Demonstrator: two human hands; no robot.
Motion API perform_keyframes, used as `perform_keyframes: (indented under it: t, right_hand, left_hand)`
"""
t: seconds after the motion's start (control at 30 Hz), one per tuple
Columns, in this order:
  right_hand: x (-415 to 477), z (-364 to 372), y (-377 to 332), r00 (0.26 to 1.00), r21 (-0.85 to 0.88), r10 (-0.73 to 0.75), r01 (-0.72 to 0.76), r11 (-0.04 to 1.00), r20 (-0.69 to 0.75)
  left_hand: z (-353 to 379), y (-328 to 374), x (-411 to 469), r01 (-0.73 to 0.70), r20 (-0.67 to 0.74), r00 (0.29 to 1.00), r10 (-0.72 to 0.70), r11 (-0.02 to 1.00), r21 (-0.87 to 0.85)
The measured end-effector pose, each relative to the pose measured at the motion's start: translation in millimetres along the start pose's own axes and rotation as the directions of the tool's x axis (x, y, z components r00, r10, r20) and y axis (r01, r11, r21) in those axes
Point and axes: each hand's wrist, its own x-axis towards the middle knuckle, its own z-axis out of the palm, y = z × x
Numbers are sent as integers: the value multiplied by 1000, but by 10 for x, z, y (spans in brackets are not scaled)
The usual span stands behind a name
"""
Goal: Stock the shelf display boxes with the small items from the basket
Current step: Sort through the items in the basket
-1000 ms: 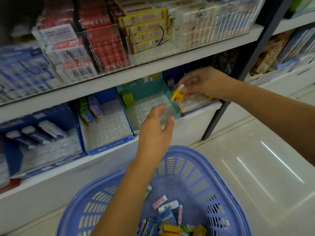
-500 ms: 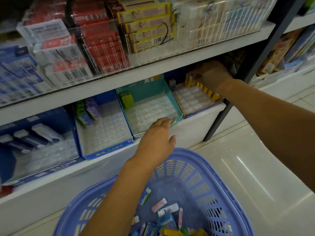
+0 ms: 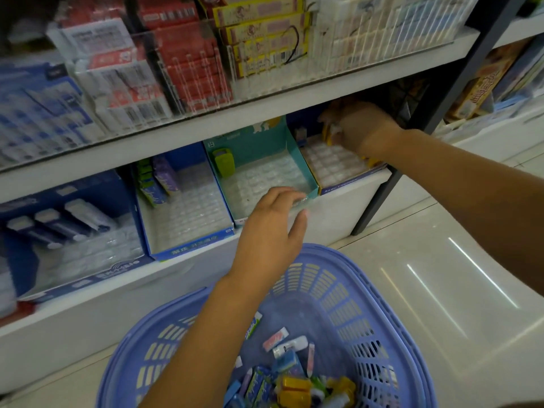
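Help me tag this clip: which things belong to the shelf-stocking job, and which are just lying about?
Job: basket, small items in it, teal display box, blue display boxes, left hand, right hand.
Lying about: red packs, yellow cartons on the upper shelf; goods far right.

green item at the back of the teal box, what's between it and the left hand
In the head view, only the clear tray of empty slots in the teal box lies between the green item and the left hand.
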Motion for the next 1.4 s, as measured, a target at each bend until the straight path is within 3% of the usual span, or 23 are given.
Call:
perform_keyframes:
  t: [0.07, 0.1, 0.2, 0.27, 0.33, 0.43, 0.5, 0.57, 0.7, 0.8, 0.87, 0.93, 1.07, 1.13, 1.27, 1.33, 1.4]
  right_hand:
    - [-205, -85, -239, 996, 8, -87, 87, 996, 18]
    - [-352, -140, -381, 983, 27, -149, 147, 989, 110]
    - [-836, -114, -880, 808, 234, -330, 243, 941, 489]
    - [-1118, 169, -1166, 671, 302, -421, 293, 907, 611]
    - [-1377, 576, -1395, 566, 307, -433, 308, 901, 701]
    - [-1759, 1229, -1563, 516, 228, -349, 285, 931, 782]
    - [-1995, 1636, -1573, 473, 205, -282, 208, 956, 835]
    - [-2203, 1952, -1542, 437, 197, -238, 136, 971, 868]
    - [-2417, 2301, -1443, 566, 234, -125, -124, 964, 815]
    - [-2385, 2452, -1491, 591, 247, -52, -253, 935, 805]
    - [-2323, 2494, -1558, 598, 218, 9, -307, 926, 802]
    - [-2235, 2519, -1610, 546, 176, 93, -419, 891, 833]
    - [-2044, 2455, -1548, 350, 83, 61, -382, 920, 935]
    - [-1936, 2419, -1455, 363, 82, 47, -332, 940, 931]
    - [-1734, 2217, -1367, 515, 161, -110, -55, 985, 850]
    - [-1644, 2136, -1329, 531, 262, -140, -160, 952, 836]
    - [-1611, 2021, -1266, 477, 374, -164, -390, 841, 864]
  left_hand:
    - [-41, -33, -235, 18, -53, 998, -21, 998, -64]
    - [-30, -89, -377, 64, -21, 998, -66, 996, -63]
    - [110, -374, -827, 266, 168, 946, -275, 961, 78]
    - [268, -630, -1094, 368, 331, 837, -436, 896, 248]
    - [423, -879, -1361, 421, 466, 682, -563, 824, 379]
    - [593, -1201, -1867, 520, 628, 408, -663, 734, 437]
    - [633, -1353, -2190, 513, 663, 336, -669, 721, 467]
    - [677, -1440, -2382, 472, 669, 370, -644, 751, 461]
    - [794, -1479, -2429, 383, 613, 464, -639, 769, 512]
    - [892, -1504, -2439, 290, 593, 502, -629, 769, 570]
    - [936, -1517, -2411, 325, 538, 556, -634, 762, 561]
    - [988, -1533, -2355, 348, 524, 580, -623, 772, 533]
    - [1037, -1571, -2210, 473, 561, 491, -667, 745, 471]
    - [1019, -1584, -2131, 514, 596, 431, -678, 727, 456]
    - [954, -1609, -2026, 517, 638, 344, -689, 706, 483]
    - [952, -1634, -2013, 549, 659, 345, -668, 713, 436]
    - [941, -1636, -2017, 586, 654, 355, -668, 704, 401]
